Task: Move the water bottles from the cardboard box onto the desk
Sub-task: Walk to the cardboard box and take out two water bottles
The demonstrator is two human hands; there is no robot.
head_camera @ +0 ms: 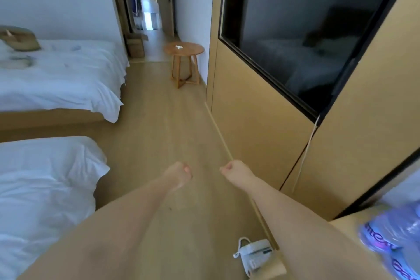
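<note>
Both the left hand (180, 174) and right hand (234, 169) were curled into empty fists, gripping nothing, while some water bottles (395, 241) already sat on the worktop (341, 223), well away from the distant cardboard box (136, 46).

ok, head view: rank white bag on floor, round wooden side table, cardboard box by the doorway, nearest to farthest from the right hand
From the right hand:
1. White bag, on the floor below the right forearm, close to the person.
2. Round wooden side table, ahead against the wall on the right side of the walkway.
3. Cardboard box, at the doorway past the far bed's foot, slightly beyond the table.
</note>
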